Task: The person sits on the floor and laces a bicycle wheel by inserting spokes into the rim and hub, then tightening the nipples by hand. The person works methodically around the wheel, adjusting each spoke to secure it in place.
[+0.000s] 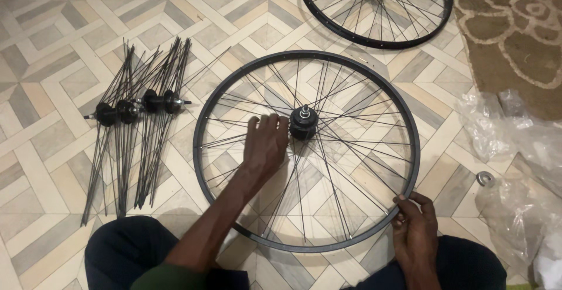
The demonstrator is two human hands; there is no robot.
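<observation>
With the left hand (266, 146) flat on loose thin black spokes (345, 149) and the right hand (414, 225) pinching the black metal bicycle rim (202, 120), pressing could bend spokes.

Left hand (266, 143) flat, right hand (414, 225) curled

Your black bicycle wheel (307, 151) lies flat on the patterned tile floor. Thin spokes fan loosely from its central black hub (303, 123) to the rim.
</observation>
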